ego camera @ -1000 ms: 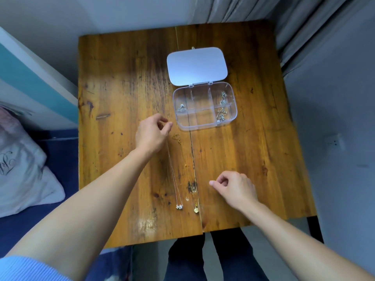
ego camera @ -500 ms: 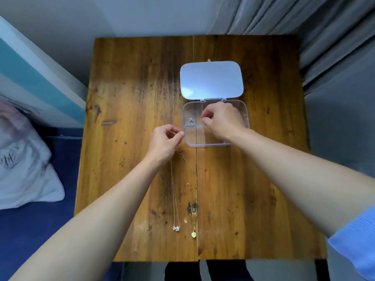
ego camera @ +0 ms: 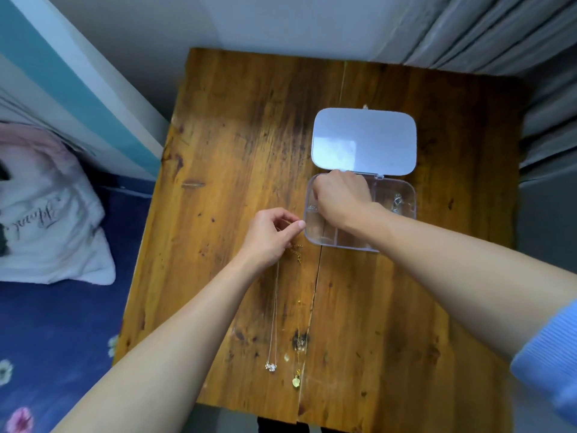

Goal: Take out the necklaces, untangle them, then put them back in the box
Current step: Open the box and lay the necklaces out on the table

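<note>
A clear plastic compartment box (ego camera: pixel 406 195) stands open on the wooden table (ego camera: pixel 237 145), its white lid (ego camera: pixel 363 140) folded back. My right hand (ego camera: pixel 342 195) is inside the box's left compartments, fingers curled over a small silver necklace (ego camera: pixel 311 208) there; the grasp itself is hidden. More silver jewellery (ego camera: pixel 397 202) lies in the right compartment. My left hand (ego camera: pixel 270 237) pinches the top end of a thin silver necklace (ego camera: pixel 274 307) that stretches toward me and ends in a sparkling pendant (ego camera: pixel 271 367). A gold necklace (ego camera: pixel 298 307) with a round pendant (ego camera: pixel 296 382) lies beside it.
A bed with a blue floral cover (ego camera: pixel 46 323) and a white pillow (ego camera: pixel 46 214) sits left of the table. Grey curtains (ego camera: pixel 499 32) hang at the back right. A wall (ego camera: pixel 281 20) runs behind the table. My blue sleeve (ego camera: pixel 552 348) shows at the right edge.
My right hand went from the table's near side up into the box, then shifted to its left compartments. My left hand kept pinching the silver chain. The camera tilted.
</note>
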